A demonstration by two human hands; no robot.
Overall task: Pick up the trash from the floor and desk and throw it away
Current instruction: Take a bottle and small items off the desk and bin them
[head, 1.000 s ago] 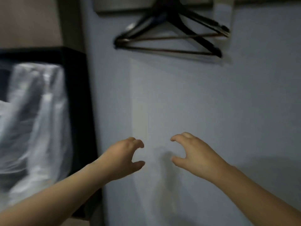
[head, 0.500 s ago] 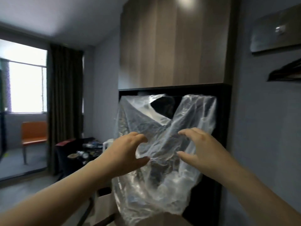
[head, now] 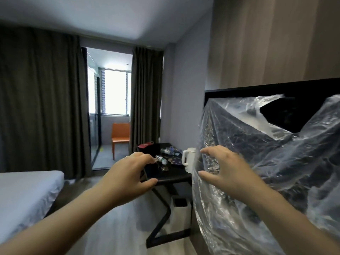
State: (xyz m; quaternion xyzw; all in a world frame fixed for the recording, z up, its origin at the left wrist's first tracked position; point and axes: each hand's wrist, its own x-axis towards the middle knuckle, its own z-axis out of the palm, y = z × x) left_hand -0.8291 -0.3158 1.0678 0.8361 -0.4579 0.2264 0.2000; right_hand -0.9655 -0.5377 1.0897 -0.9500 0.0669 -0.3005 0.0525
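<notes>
Since half a second ago the view has swung left. The clear plastic bag (head: pixel 276 162) has slid from the middle to the right side, and the desk (head: pixel 174 174) now sits in the centre. Both hands keep the same clawed pose in front of the camera.

In the head view, the trash (head: pixel 166 158), small bottles and wrappers, lies on the black desk top beyond the left hand (head: pixel 127 178) and well apart from it. The left hand is half open, fingers bent with a wide gap to the thumb, and holds nothing.

The right hand (head: pixel 228 172) has the same bent, spread shape and overlaps the bag's left edge. Whether its thumb touches the plastic cannot be told, and nothing is gripped.

The bag hangs in front of a dark niche under a wood-panelled cabinet (head: pixel 266 43). A white kettle (head: pixel 187 159) stands at the desk's right end, just beside the bag, and a red bag (head: pixel 145 145) sits at the far left corner. A white open-topped bin (head: pixel 181 210) stands under the desk.

A bed (head: pixel 27 190) lies at left. Dark curtains (head: pixel 42 100) flank an opening, and an orange chair (head: pixel 120 136) stands beyond it.
</notes>
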